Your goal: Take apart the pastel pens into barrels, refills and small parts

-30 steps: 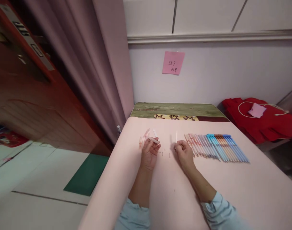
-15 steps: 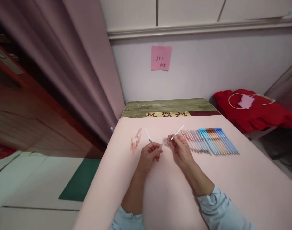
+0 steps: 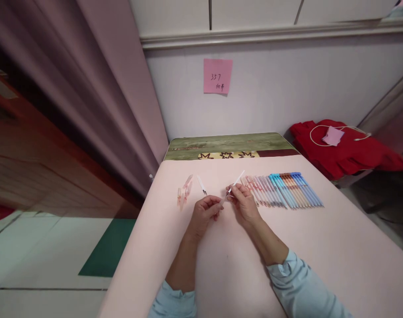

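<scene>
Between its thumb and fingers my left hand point(image 3: 206, 213) pinches a clear pen barrel point(image 3: 223, 201). My right hand point(image 3: 243, 202) grips a white pen refill point(image 3: 238, 177), tilted, with its dark tip end pointing down at the barrel. The two meet or nearly meet; whether the tip is inside, I cannot tell. Just beyond my left hand lie a few more white refills point(image 3: 201, 183) with dark ends. Farther left sits a small group of clear pinkish pen parts point(image 3: 185, 192). Beside my right hand is a row of pens point(image 3: 287, 190), clear pink, light blue, brown and dark blue.
A pale pink cover point(image 3: 234, 274) lies over the table, whose green patterned far end point(image 3: 221, 142) shows. A red cloth point(image 3: 347, 154) with a white cable is at the right. A purple curtain point(image 3: 122, 88) hangs at the left; a pink note point(image 3: 217, 76) is on the wall.
My right hand has brought the refill down and left, so its tip end now meets or nearly meets the barrel in my left hand. The whole view has shifted slightly.
</scene>
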`<action>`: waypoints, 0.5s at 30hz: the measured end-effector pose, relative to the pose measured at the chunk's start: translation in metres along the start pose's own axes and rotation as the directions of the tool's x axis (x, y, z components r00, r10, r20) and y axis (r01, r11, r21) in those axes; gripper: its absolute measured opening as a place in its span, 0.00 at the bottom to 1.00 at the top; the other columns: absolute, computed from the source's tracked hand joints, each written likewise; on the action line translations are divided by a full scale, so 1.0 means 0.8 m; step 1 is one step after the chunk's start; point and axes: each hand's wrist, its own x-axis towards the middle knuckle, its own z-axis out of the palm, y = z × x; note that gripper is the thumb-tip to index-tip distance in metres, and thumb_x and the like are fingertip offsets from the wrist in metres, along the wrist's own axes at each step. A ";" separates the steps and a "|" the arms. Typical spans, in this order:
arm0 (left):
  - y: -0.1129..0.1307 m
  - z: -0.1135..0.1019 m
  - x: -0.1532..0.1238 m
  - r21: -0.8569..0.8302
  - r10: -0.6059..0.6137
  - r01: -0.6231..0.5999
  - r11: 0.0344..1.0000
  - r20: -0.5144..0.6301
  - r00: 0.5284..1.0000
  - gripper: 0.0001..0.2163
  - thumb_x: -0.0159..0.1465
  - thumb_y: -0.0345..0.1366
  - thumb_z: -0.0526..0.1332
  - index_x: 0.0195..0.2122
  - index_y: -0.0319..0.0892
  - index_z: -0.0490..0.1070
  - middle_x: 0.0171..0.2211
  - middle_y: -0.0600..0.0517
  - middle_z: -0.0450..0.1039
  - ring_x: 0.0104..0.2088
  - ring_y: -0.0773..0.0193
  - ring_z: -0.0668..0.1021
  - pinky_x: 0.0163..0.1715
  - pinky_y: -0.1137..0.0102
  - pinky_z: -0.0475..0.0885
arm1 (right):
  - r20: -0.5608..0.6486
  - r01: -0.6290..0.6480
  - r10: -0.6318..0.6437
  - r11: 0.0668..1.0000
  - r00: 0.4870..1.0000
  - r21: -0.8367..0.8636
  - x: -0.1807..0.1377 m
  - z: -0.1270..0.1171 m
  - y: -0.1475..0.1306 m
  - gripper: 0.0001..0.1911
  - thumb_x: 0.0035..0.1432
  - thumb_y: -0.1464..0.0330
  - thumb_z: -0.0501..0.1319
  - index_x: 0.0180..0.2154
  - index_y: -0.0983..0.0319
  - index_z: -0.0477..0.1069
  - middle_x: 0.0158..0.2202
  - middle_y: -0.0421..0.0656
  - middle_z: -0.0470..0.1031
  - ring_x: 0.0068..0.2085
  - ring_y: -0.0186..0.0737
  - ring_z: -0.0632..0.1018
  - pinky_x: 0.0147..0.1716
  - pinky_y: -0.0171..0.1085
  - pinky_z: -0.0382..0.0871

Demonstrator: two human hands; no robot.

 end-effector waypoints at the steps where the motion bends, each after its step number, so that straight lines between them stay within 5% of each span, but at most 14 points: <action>1: 0.000 0.000 0.000 0.000 0.000 0.000 1.000 0.003 1.000 0.12 0.55 0.40 0.68 0.36 0.38 0.75 0.28 0.50 0.74 0.23 0.71 0.69 0.23 0.73 0.64 | -0.002 0.001 -0.001 1.000 1.000 0.004 0.000 0.000 0.000 0.12 0.48 0.59 0.71 0.31 0.59 0.76 0.34 0.40 0.76 0.32 0.31 0.73 0.30 0.29 0.68; 15: 0.004 0.002 -0.002 -0.023 0.032 -0.032 0.999 0.010 0.999 0.11 0.54 0.37 0.68 0.35 0.38 0.75 0.27 0.51 0.74 0.25 0.69 0.70 0.27 0.71 0.65 | 0.110 0.096 -0.077 0.979 0.991 -0.180 -0.010 0.005 -0.002 0.10 0.51 0.59 0.68 0.30 0.59 0.75 0.33 0.41 0.77 0.30 0.34 0.72 0.33 0.35 0.67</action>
